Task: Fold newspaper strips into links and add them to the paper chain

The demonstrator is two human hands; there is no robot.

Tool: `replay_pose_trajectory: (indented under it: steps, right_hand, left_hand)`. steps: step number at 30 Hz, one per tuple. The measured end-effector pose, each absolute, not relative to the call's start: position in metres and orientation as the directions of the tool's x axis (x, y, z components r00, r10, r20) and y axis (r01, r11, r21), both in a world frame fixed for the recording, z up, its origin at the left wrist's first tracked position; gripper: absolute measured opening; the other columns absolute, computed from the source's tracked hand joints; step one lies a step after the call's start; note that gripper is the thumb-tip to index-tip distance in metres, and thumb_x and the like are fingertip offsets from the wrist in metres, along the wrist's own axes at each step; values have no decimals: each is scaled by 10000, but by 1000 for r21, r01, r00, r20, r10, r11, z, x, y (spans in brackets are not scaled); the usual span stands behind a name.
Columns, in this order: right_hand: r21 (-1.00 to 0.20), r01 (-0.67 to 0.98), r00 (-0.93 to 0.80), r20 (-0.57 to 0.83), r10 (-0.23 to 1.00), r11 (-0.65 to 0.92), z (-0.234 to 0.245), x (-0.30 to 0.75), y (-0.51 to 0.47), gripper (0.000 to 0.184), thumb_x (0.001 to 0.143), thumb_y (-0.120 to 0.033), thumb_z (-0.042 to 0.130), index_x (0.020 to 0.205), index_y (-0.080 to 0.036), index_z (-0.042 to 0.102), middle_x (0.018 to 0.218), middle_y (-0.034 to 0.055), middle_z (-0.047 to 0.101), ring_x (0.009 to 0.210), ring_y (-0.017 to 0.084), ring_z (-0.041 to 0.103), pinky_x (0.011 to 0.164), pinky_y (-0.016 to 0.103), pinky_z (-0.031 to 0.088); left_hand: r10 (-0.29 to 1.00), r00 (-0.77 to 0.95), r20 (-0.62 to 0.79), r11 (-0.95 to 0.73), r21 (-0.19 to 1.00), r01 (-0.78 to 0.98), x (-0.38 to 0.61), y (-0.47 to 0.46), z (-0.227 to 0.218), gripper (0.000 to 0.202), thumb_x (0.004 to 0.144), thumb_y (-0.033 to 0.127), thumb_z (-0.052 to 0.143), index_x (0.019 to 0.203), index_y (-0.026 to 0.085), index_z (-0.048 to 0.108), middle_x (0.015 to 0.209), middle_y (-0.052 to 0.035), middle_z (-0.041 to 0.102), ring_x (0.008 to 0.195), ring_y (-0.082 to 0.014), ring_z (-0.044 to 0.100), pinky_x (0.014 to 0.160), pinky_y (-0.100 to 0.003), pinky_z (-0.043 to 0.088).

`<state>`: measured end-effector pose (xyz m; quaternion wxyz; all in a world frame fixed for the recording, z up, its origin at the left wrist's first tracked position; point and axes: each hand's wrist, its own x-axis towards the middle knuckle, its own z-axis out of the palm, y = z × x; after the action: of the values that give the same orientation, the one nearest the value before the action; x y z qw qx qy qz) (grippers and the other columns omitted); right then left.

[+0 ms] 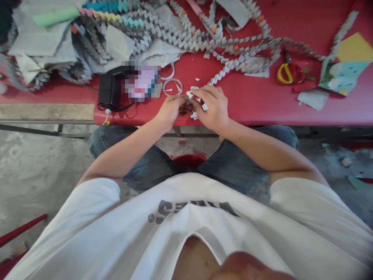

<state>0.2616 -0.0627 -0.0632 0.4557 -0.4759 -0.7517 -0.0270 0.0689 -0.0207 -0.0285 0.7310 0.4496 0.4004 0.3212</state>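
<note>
Both hands meet over the front edge of the red table. My left hand (172, 110) pinches the end of a folded-paper chain (217, 77) between thumb and fingers. From the other side my right hand (212, 105) grips the same chain, thumb and forefinger close to the left fingertips. White zigzag links show around the fingers, and the chain runs back and right from the hands to join other strands. The exact fold under the fingertips is hidden.
Several grey and coloured paper chains (163, 29) pile across the back of the table (256, 107). A black adapter (108, 91), a blurred-out item and a coiled white cable (172, 87) lie left of the hands. Yellow-and-red-handled scissors (284, 74) and patterned paper (339, 77) lie right.
</note>
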Motion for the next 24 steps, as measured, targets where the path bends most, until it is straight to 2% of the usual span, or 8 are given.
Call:
replay_pose_trajectory:
  steps: [3, 7, 12, 17, 20, 24]
  right_hand:
    - [-391, 740, -153, 695, 703, 548, -65, 263, -61, 308, 1196, -414, 545, 1310, -267, 791, 1227, 94, 845, 1138, 328, 805, 987, 550, 572]
    - [-395, 768, -102, 702, 705, 504, -65, 260, -63, 272, 1197, -429, 569, 1213, -282, 798, 1141, 72, 857, 1078, 301, 802, 940, 532, 565]
    - [-397, 764, -41, 756, 653, 508, -65, 255, -65, 249, 1179, -412, 601, 1107, -267, 790, 1054, 58, 838, 988, 291, 790, 866, 504, 547]
    - [-479, 676, 31, 777, 628, 560, -71, 248, -64, 246, 1176, -386, 583, 1041, -262, 747, 997, 62, 782, 959, 274, 747, 857, 474, 576]
    - [-512, 653, 58, 769, 637, 558, -74, 245, -65, 233, 1173, -362, 568, 1016, -265, 709, 987, 70, 748, 950, 280, 712, 849, 474, 576]
    - [-499, 705, 38, 736, 676, 504, -74, 247, -64, 217, 1169, -367, 565, 1014, -267, 679, 1008, 78, 744, 985, 304, 684, 904, 510, 570]
  left_hand:
    - [826, 487, -283, 385, 915, -121, 70, -20, -32, 243, 1030, 324, 660, 827, 194, 634, 773, -27, 776, 663, -99, 738, 629, -201, 505]
    - [831, 490, -262, 375, 915, -146, 72, -21, -33, 320, 1066, 401, 665, 827, 189, 673, 748, -29, 768, 659, -99, 723, 640, -208, 519]
    - [852, 459, -250, 372, 907, -197, 77, -22, -34, 275, 1067, 327, 665, 835, 185, 707, 722, -8, 743, 649, -87, 705, 653, -202, 540]
    - [867, 440, -236, 335, 928, -162, 79, -21, -40, 255, 1073, 309, 658, 848, 193, 692, 751, -1, 740, 659, -85, 699, 696, -210, 576]
    - [869, 444, -217, 308, 941, -143, 79, -19, -45, 268, 1072, 332, 668, 840, 196, 684, 747, 0, 737, 654, -87, 697, 688, -213, 569]
    - [867, 457, -200, 296, 944, -148, 78, -17, -48, 276, 1068, 324, 661, 826, 196, 691, 721, -7, 744, 637, -96, 698, 669, -220, 555]
